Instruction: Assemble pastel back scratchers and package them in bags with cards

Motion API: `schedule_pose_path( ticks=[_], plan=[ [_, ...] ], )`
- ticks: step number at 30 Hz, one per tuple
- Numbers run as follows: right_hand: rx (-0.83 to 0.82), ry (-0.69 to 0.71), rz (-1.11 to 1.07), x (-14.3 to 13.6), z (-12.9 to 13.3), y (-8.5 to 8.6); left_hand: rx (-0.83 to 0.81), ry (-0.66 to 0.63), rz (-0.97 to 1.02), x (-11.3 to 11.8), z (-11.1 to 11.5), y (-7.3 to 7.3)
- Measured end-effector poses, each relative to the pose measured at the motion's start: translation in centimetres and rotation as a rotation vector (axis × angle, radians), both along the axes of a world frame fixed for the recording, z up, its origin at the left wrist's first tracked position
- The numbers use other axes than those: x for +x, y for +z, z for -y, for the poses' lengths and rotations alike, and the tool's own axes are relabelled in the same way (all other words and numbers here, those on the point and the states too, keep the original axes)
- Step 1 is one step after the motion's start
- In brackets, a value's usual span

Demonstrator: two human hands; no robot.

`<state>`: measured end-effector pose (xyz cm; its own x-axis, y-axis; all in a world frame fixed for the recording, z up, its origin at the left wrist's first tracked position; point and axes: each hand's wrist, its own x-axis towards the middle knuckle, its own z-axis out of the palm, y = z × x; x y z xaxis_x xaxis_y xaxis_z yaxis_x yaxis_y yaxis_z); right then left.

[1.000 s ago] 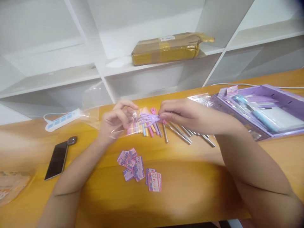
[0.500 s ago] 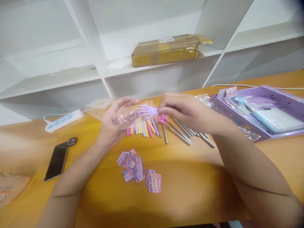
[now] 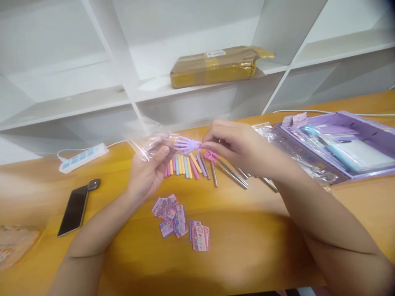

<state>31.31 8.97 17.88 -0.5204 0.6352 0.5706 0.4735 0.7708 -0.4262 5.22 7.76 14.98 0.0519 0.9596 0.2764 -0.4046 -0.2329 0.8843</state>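
Observation:
My left hand (image 3: 151, 166) is closed on a clear plastic bag (image 3: 148, 142), thumb over it. Between my hands is a purple hand-shaped piece (image 3: 187, 145), its spread fingers toward the bag. My right hand (image 3: 231, 142) pinches that piece at its narrow end. Beneath them on the table lie several pastel sticks (image 3: 182, 166), several metal tubes (image 3: 231, 174) and a pink claw-shaped piece (image 3: 210, 155), partly near my right fingers. Small printed cards (image 3: 180, 220) lie in loose piles closer to me.
A purple box (image 3: 367, 127) with packaged items stands at the right, beside crumpled clear plastic (image 3: 314, 170). At the left are a power strip (image 3: 84, 157) and a phone (image 3: 73, 209). A taped carton (image 3: 212, 68) rests on the shelf behind.
My left thumb and fingers have closed over the bag. The purple piece and my right fingertips have shifted slightly left, toward the bag.

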Motion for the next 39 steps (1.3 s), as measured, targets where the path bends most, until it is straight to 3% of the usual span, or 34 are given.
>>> schedule_pose_path(
  ticks=[9,20,27,30,36,39],
  plan=[
    [-0.266,-0.005,-0.127,-1.0,-0.1,-0.7,-0.022,0.056,0.072,0.2,-0.8,-0.5],
    [-0.285,-0.027,-0.288,-2.6,-0.1,-1.6,-0.03,0.032,0.044,0.3,-0.7,-0.7],
    [-0.411,-0.033,-0.323,-4.2,0.3,-2.9,-0.057,-0.027,-0.008,1.0,-0.5,-1.3],
    [-0.473,-0.032,-0.241,-3.9,0.3,-2.5,-0.022,-0.013,-0.025,1.0,-0.7,-1.2],
    [-0.526,-0.048,0.391,-0.4,-0.4,-0.2,0.067,0.06,0.07,-0.7,-2.1,-0.1],
    [-0.512,-0.08,0.478,1.1,-0.7,0.4,0.08,0.063,0.067,-1.4,-2.5,0.2]
  ],
)
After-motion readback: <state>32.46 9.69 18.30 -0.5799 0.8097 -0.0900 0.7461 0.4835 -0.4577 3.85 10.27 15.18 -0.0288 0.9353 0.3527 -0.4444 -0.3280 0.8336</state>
